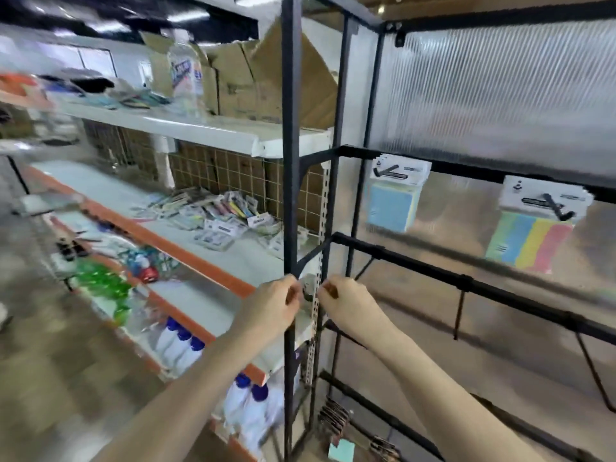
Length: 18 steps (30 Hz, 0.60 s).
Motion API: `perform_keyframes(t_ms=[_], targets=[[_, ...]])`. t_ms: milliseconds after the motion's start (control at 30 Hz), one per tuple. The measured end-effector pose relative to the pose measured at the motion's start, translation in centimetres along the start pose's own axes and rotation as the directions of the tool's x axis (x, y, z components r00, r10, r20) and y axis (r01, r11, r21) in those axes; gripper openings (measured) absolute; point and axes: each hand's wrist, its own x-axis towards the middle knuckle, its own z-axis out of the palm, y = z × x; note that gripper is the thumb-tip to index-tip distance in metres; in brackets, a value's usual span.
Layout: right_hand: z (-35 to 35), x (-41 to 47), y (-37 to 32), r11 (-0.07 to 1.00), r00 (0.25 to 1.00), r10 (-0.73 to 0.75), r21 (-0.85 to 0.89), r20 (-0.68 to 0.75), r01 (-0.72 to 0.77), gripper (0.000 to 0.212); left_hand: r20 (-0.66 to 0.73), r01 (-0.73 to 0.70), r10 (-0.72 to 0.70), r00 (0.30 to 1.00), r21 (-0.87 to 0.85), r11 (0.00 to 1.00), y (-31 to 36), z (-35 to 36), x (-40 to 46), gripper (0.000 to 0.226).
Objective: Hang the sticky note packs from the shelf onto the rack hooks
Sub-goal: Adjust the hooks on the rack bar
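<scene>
My left hand (276,303) and my right hand (346,303) meet in front of the black rack post (290,181). Both pinch a small pale sticky note pack (308,286) between their fingertips; blur hides its details. Two packs hang on the rack's upper bar: a blue one (393,203) and a striped multicolour one (530,240). A pile of loose packs (213,211) lies on the white shelf (240,258) to the left. Below my hands, bare black hooks (458,311) stick out from the rack's lower bar (433,266).
Cardboard boxes (240,81) and a clear bottle (185,75) stand on the top shelf. Blue-capped white bottles (181,345) fill the lower shelves. Small dark packs (333,418) hang near the rack's bottom. A ribbed translucent panel (500,95) backs the rack.
</scene>
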Motion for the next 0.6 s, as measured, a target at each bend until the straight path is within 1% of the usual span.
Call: perform_keyframes(t_ms=[67, 200, 333, 500, 600], targets=[[2.5, 1.3, -1.9, 0.999, 0.999, -0.032, -0.003, 0.039, 0.032, 0.025, -0.006, 0.060, -0.060, 0.998, 0.050, 0.997, -2.7, -1.1, -0.2, 0.013], [7.0, 3.7, -5.1, 0.996, 0.986, -0.088, 0.006, 0.138, 0.088, 0.023, 0.015, 0.198, -0.199, 0.980, 0.063, 0.978, -7.6, -2.6, -0.3, 0.016], [10.7, 7.1, -7.2, 0.986, 0.971, -0.150, -0.039, 0.183, 0.160, 0.022, 0.002, 0.304, -0.305, 0.952, 0.088, 0.949, -11.8, -3.5, 0.2, 0.020], [15.2, 12.7, -9.2, 0.985, 0.961, -0.144, -0.058, 0.234, 0.162, 0.024, -0.002, 0.384, -0.389, 0.921, 0.157, 0.910, -17.0, -4.4, 2.9, 0.020], [17.6, 16.4, -10.0, 0.988, 0.961, -0.127, -0.054, 0.246, 0.145, 0.020, -0.003, 0.423, -0.429, 0.903, 0.169, 0.890, -19.7, -4.7, 5.3, 0.022]])
